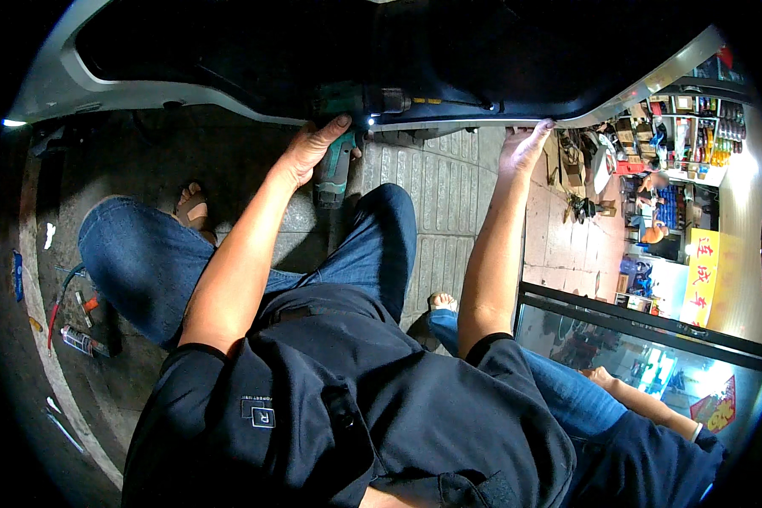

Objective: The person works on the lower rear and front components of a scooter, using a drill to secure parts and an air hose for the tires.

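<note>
My left hand (314, 149) is closed around the handle of a green and black power drill (332, 173). The drill's chuck and a long thin bit (453, 102) point to the right, level with the lower edge of a car panel (229, 106). A small lamp glows on the drill. Farther right, my right hand (523, 148) grips the panel's pale edge, thumb on top. Its other fingers are mostly hidden under the edge. Most of the panel's dark inner side lies in shadow, so what the bit touches cannot be made out.
A co-worker in dark clothes and jeans (571, 394) crouches close at my right. Behind them stands a glass door (559, 322). Shop shelves (703, 140) and another person (652, 207) are farther right. On the left floor lie a sealant tube (80, 341) and a red hose (53, 317).
</note>
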The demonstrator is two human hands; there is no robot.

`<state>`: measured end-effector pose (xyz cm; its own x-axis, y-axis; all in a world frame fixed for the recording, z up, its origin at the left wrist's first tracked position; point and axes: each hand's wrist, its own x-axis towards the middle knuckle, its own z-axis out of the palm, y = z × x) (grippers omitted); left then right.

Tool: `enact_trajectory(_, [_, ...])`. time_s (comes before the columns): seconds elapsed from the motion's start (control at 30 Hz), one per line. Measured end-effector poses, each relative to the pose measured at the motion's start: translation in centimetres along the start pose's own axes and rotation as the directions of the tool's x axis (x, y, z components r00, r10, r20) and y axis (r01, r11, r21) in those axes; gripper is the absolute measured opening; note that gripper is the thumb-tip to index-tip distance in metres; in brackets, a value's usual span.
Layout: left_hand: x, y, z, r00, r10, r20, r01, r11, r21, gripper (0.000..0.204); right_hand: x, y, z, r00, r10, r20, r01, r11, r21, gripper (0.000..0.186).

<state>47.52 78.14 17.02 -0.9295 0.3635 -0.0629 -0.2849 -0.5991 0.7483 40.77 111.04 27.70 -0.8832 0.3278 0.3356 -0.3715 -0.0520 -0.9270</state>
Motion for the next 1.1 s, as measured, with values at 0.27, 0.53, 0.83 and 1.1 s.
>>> enact_trajectory(0.27, [0.0,-0.1,-0.2,0.998,0.051,-0.035,-0.051,0.999,0.012,0.053,0.0,-0.1,0.1,0.999,0.032,0.006,-0.032,0.999,0.006,0.109])
enact_trajectory(0.53, [0.1,0.1,0.5,0.997,0.054,-0.048,-0.053,0.999,0.011,0.051,0.1,-0.2,0.1,1.0,0.021,0.023,-0.022,1.0,0.012,0.108])
enact_trajectory(0.83, [0.0,0.1,0.2,0.997,0.033,-0.075,-0.032,0.999,0.015,0.054,0.1,0.1,0.0,0.999,0.036,0.025,-0.036,0.999,0.0,0.11])
enact_trajectory(1.1, [-0.1,0.0,0.3,0.997,0.057,-0.054,-0.056,0.998,0.035,0.053,0.0,-0.1,-0.3,0.999,0.041,0.008,-0.041,0.999,-0.001,0.11])
